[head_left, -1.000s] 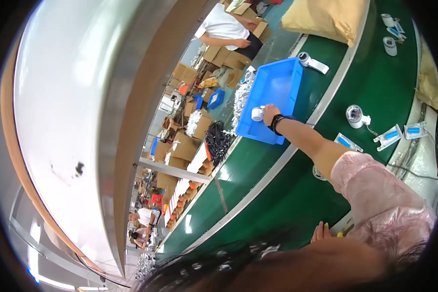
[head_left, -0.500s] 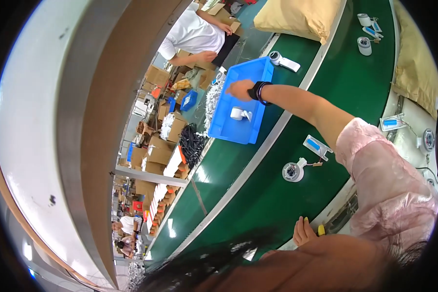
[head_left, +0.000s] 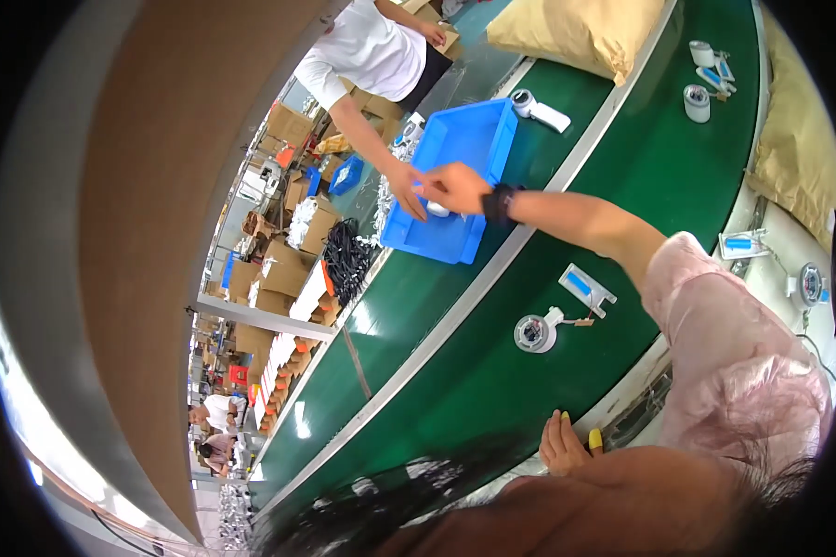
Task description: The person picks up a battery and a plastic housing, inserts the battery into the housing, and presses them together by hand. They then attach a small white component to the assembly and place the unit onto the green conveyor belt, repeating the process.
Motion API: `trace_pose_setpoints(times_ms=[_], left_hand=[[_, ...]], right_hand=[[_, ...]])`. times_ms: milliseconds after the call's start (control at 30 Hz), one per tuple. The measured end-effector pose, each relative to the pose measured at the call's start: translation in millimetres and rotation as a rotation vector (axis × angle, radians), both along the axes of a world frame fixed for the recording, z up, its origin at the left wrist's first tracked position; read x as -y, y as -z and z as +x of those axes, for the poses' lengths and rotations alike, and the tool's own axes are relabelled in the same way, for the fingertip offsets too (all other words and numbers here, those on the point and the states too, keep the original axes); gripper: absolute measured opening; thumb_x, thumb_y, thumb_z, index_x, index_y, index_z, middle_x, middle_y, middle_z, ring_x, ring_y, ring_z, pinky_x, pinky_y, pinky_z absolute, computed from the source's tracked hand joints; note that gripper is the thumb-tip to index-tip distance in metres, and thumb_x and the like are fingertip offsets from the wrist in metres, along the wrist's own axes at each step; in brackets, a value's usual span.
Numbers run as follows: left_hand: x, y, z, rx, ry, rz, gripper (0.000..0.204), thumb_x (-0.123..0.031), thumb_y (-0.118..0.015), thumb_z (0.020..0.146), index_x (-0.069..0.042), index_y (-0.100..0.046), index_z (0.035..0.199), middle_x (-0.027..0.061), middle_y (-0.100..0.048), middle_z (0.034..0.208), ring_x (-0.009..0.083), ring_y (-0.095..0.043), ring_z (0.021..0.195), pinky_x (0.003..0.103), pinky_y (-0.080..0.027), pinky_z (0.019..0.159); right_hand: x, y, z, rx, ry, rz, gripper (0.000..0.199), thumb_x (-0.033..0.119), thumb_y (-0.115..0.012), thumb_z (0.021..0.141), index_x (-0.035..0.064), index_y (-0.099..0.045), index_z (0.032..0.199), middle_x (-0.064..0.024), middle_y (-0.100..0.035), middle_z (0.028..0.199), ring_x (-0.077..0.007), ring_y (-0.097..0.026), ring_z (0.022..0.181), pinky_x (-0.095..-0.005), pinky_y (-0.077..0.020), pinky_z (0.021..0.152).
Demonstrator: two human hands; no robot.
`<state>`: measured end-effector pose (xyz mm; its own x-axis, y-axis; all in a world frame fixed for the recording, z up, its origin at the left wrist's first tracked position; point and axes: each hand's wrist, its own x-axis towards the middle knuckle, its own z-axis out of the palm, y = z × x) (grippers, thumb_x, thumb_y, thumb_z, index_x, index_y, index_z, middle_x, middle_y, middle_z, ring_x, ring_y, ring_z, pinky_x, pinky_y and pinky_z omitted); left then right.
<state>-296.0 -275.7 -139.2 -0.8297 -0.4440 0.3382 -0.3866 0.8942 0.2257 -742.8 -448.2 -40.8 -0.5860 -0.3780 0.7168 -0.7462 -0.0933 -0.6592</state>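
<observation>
My right hand point(head_left: 455, 187), with a black wristband and a pink sleeve behind it, reaches across the green belt point(head_left: 455, 371) over a blue tray point(head_left: 478, 139). Its fingers point left, just above a small white part point(head_left: 437, 211) in the tray; whether they pinch anything is unclear. A co-worker's hand point(head_left: 405, 193), on a white-shirted arm, is in the same tray, almost touching mine. My left hand point(head_left: 567, 442), with yellow fingertip covers, rests with fingers spread on the belt's near edge and holds nothing.
On the belt lie a round white device point(head_left: 534, 332), a blue-and-white packet point(head_left: 585, 287) and, beyond the tray, another white device point(head_left: 540, 110). Tape rolls point(head_left: 697, 102) and yellow sacks point(head_left: 576, 28) sit farther off. Cardboard boxes point(head_left: 288, 265) line the aisle on the left.
My right hand stays over the blue tray while the view swings. The co-worker's hand has come into the tray beside mine. The round device and packet have travelled along the belt.
</observation>
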Motion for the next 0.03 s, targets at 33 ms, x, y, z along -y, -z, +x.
trace_pose_setpoints(times_ms=[33], left_hand=[[-3.6,-4.2,2.9,0.042,0.007,0.071,0.06,-0.028,-0.069,0.081,0.004,-0.05,0.127,0.0164,-0.048,0.136,0.0374,-0.044,0.124,0.048,-0.032,0.104]], right_hand=[[-4.1,-3.7,-0.8,-0.013,0.0,0.01,0.045,0.052,-0.061,0.087,0.0074,-0.07,0.083,-0.0103,-0.07,0.08,-0.0284,-0.069,0.068,-0.0423,-0.0514,0.057]])
